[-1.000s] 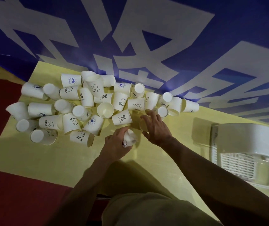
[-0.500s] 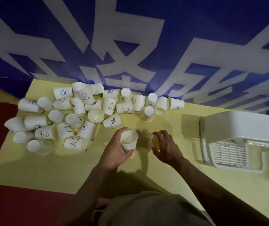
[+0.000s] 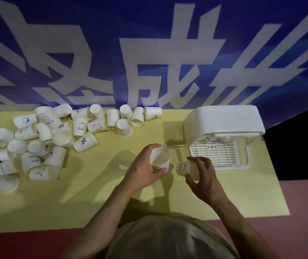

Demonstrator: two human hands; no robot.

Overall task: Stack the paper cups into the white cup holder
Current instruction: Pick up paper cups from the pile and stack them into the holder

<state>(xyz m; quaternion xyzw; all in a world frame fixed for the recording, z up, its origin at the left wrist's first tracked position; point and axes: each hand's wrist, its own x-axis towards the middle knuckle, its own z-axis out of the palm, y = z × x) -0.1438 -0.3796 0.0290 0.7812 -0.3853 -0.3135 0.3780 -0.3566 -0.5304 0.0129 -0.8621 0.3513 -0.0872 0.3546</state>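
Note:
My left hand [image 3: 143,170] grips an upright white paper cup [image 3: 159,158], its open mouth facing up, above the yellow table [image 3: 93,199]. Just to its right, my right hand [image 3: 203,179] holds a second paper cup [image 3: 184,168] tipped on its side, its base pointing left toward the first cup. The two cups are a small gap apart. The white cup holder [image 3: 222,124] stands at the right of the table, close beyond my right hand, with a slotted tray at its base. A heap of several loose printed paper cups [image 3: 59,133] lies across the table's left and back.
A blue banner with large white characters [image 3: 158,62] rises behind the table. Red floor [image 3: 18,245] shows in front and to the right. Bare yellow tabletop lies between the cup heap and my hands.
Both hands have carried their cups right, away from the heap and toward the cup holder. The view has swung right, so the holder now sits closer to the middle.

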